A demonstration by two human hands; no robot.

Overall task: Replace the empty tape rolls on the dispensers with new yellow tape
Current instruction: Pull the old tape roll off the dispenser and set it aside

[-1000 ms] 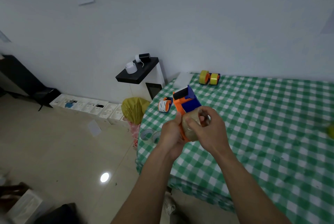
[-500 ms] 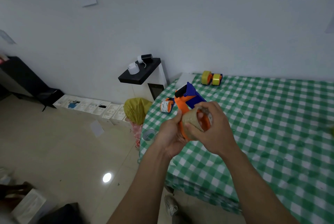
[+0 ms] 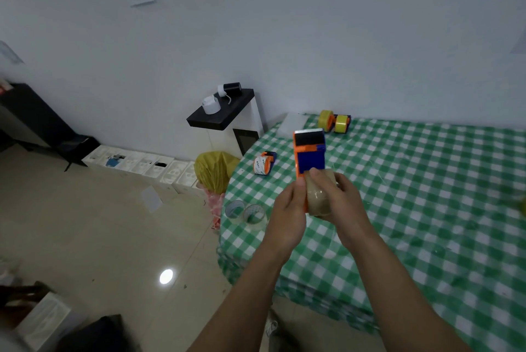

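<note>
Green-and-white checked cloth covers the desk [image 3: 427,195], which fills the right half of the scene against a pale wall, with a tiled floor to the left. Above the desk's near-left part, the left hand [image 3: 287,209] has its grip closed on the orange side of an orange-and-blue tape dispenser [image 3: 309,157], whose black end points away toward the wall. The right hand [image 3: 340,201] has its grip wrapped over a brownish tape roll [image 3: 318,199] sitting at the dispenser's near end, thumb on top. Two yellow tape rolls [image 3: 334,122] lie at the far edge of the desk, close to the wall. A second dispenser [image 3: 264,163] with a white printed roll rests near the left edge, and two clear, nearly spent rolls [image 3: 246,213] lie side by side at the desk's left edge, just left of the left hand.
</note>
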